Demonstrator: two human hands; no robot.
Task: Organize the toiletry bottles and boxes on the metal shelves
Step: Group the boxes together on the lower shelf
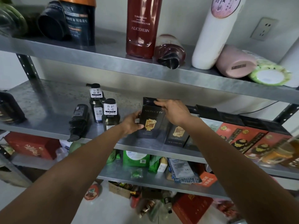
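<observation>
A black box with a gold emblem [149, 120] stands upright on the middle metal shelf [48, 125], its printed name upside down. My left hand [131, 122] grips its lower left side. My right hand [173, 110] holds its top right edge with fingers curled over it. A second black box [176, 135] with the same emblem lies flat just to the right. Left of the box stand two dark bottles with white labels [110, 115], and another dark bottle [78, 122] lies on its side.
Red boxes [242, 136] fill the middle shelf's right end. The upper shelf [103, 59] carries a tall red bottle [142, 28], a fallen red bottle [169, 52], a white bottle [215, 33] and pink and green ones lying down. Packets crowd the lower shelves.
</observation>
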